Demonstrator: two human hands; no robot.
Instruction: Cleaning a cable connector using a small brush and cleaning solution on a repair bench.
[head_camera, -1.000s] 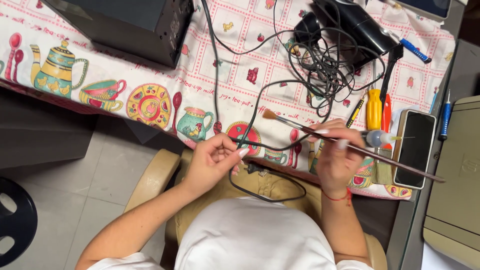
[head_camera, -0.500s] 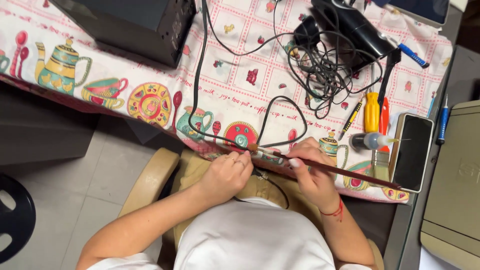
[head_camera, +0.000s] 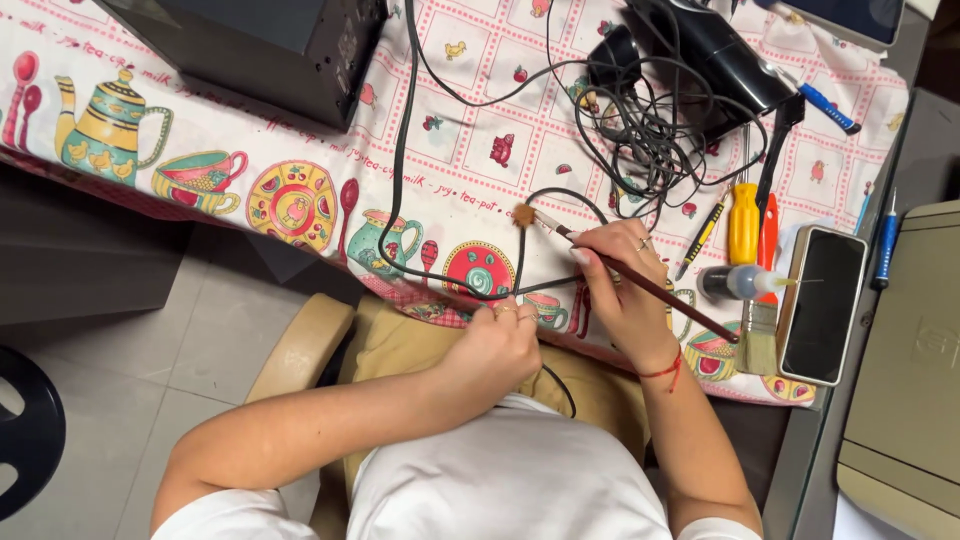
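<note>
My right hand (head_camera: 618, 292) grips a long thin paintbrush (head_camera: 640, 282) with a dark reddish handle. Its brown bristle tip (head_camera: 523, 214) rests over the patterned tablecloth (head_camera: 300, 150), beside a loop of black cable (head_camera: 560, 195). My left hand (head_camera: 497, 345) is closed at the table's near edge, pinching the black cable where it hangs off the table toward my lap. Both hands are close together, the left just below and left of the right.
A black box (head_camera: 250, 45) sits at the table's far left. A tangle of black cords (head_camera: 650, 140) and a dark hair dryer (head_camera: 720, 50) lie at the back. Screwdrivers (head_camera: 745, 215), a small bottle (head_camera: 735, 283), a flat brush (head_camera: 760, 335) and a phone (head_camera: 822, 303) lie at right. A beige device (head_camera: 905, 380) stands at far right.
The right hand has lifted back onto the table and angled the brush so its tip points up-left. The left hand stays at the table edge on the cable.
</note>
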